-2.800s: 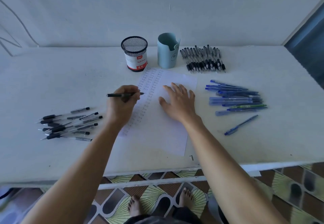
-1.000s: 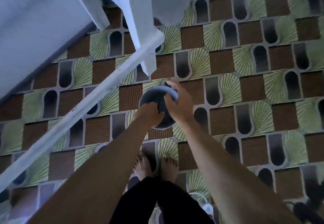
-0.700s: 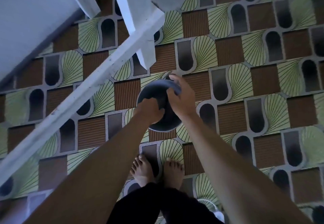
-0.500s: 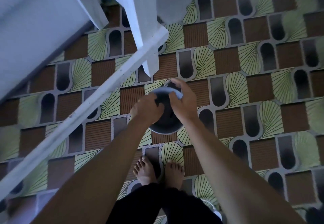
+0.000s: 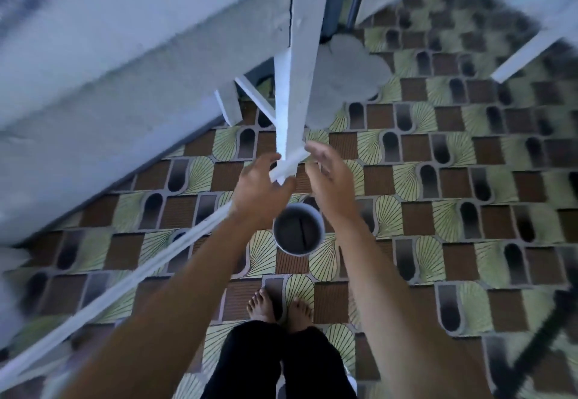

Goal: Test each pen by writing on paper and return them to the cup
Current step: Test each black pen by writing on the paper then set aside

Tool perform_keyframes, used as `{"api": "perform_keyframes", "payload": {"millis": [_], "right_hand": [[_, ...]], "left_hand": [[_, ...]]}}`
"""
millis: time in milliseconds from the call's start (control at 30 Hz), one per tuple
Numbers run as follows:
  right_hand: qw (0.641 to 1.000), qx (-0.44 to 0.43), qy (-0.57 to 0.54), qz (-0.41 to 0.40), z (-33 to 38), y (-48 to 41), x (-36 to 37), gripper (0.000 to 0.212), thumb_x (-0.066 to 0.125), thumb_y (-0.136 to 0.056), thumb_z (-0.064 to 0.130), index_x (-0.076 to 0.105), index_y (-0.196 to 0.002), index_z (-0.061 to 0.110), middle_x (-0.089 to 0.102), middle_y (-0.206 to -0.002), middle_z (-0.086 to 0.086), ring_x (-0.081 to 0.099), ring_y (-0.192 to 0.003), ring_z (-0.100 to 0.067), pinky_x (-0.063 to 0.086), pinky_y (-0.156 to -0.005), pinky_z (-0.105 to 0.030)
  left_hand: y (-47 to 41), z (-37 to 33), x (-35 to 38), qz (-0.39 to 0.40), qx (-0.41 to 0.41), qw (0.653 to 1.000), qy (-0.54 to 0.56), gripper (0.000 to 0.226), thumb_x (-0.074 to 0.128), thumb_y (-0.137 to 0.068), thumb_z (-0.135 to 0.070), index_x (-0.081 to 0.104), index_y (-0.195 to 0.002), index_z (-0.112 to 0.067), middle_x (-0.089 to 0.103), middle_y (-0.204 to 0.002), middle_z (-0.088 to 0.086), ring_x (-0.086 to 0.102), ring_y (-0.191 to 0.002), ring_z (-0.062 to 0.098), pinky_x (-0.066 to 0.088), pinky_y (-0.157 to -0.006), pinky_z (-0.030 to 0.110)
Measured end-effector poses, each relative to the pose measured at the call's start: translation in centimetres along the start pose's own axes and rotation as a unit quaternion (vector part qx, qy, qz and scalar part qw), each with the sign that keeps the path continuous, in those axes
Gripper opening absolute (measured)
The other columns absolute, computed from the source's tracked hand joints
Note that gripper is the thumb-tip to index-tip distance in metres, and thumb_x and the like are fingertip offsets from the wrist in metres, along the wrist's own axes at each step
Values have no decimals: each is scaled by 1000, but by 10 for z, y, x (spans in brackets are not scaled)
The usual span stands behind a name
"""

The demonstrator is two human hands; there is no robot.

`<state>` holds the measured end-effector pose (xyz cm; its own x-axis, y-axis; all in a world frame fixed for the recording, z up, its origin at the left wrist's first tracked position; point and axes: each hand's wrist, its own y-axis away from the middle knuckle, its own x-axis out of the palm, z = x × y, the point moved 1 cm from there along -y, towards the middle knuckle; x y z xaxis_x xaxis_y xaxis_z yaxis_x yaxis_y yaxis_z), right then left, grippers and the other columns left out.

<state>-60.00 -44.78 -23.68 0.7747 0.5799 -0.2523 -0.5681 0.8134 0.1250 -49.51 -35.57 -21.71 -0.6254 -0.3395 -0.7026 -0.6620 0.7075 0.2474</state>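
I am looking down at the floor beside the table, so no paper or loose pens are in view. A round cup with a pale rim and dark inside stands on the patterned floor; a thin dark line inside it may be a pen. My left hand hovers above and left of the cup with relaxed fingers and holds nothing. My right hand hovers above and right of it, fingers spread and empty. Neither hand touches the cup.
The white table frame and a slanted white rail cross the view just beyond and left of my hands. The table's edge fills the upper left. My bare feet stand on the tiled floor below the cup.
Half a second ago both hands gripped the round cup near the floor. They have let go and lifted away from it, and the cup now stands alone. My view has swung upward.
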Motion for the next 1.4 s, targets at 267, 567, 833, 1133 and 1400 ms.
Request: {"api": "perform_keyframes", "payload": {"millis": [267, 567, 833, 1133, 1400], "right_hand": [[980, -57, 93, 168, 179, 32, -5, 27, 57, -97, 28, 64, -122, 35, 63, -115, 23, 56, -107, 9, 45, -86, -19], [925, -177, 127, 312, 297, 35, 110, 28, 59, -97, 31, 64, -124, 29, 64, -122, 18, 57, -113, 1, 45, -97, -23], [876, -209, 145, 409, 342, 60, 277, 32, 59, -95, 29, 62, -127, 28, 63, -125, 15, 52, -121, -3, 40, -100, -25], [809, -343, 263, 398, 352, 90, 457, 47, 65, -90, 25, 58, -135, 17, 57, -140, -1, 42, -136, -22, 30, -114, -35], [765, -384, 388, 342, 351, 89, 513, 74, 32, -79, 52, 45, -145, 24, 36, -154, 3, 23, -146, -19, 15, -119, -42]], "left_hand": [[71, -55, -153, -37, 30, 999, -1, 48, 66, -90, -32, 54, -136, -23, 60, -129, -5, 59, -115, 16, 39, -92, 25], [116, -9, -308, -177, -20, 984, -8, 29, 64, -94, -32, 64, -122, -27, 65, -123, -10, 60, -111, 14, 37, -86, 24], [148, 112, -420, -260, -109, 959, -6, 23, 64, -93, -32, 67, -116, -29, 65, -126, -8, 60, -112, 17, 43, -92, 30], [173, 254, -514, -337, -179, 920, -96, 24, 64, -89, -25, 70, -113, -22, 63, -125, 8, 51, -122, 34, 37, -102, 44], [192, 321, -538, -359, -269, 885, -125, 48, 60, -92, -37, 56, -138, -22, 48, -146, 1, 30, -138, 29, 25, -112, 48]]}}
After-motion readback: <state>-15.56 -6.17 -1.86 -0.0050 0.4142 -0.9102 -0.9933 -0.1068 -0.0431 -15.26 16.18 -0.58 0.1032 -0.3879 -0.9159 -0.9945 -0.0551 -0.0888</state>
